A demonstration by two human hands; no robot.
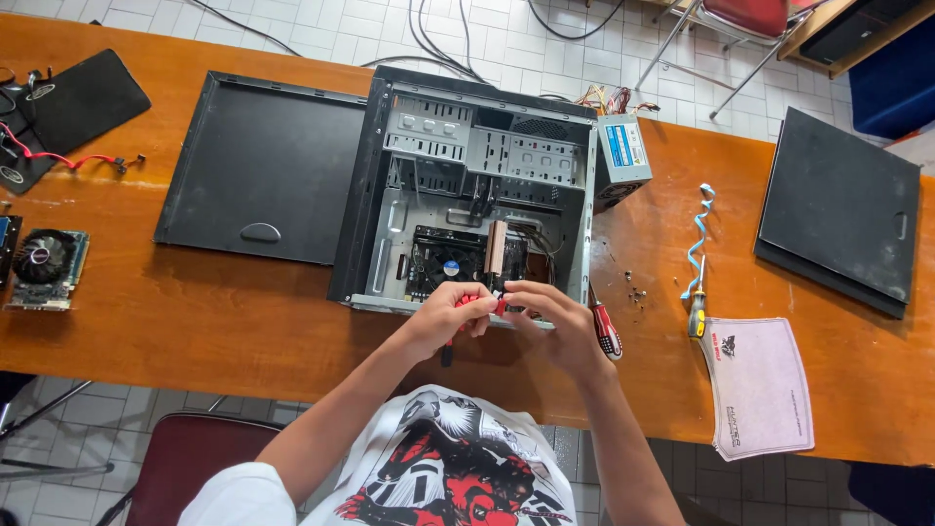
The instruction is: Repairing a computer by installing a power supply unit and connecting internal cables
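Observation:
An open computer case [467, 195] lies on its side on the wooden table [243, 312], with the motherboard and a black fan [446, 263] showing inside. My left hand [443, 317] and my right hand [550, 321] meet at the case's near edge. Both pinch a small red cable [477, 302] between their fingers, and a dark end of it hangs below my left hand. A grey power supply [621, 154] sits at the case's far right corner, its wires spilling behind.
A black side panel [263, 166] lies left of the case, another [838, 209] at the far right. A red-handled screwdriver [606, 329], a yellow-handled one [696, 312], loose screws [633, 287], a grey cloth [760, 385], a graphics card [44, 265] and a red chair [190, 458] are nearby.

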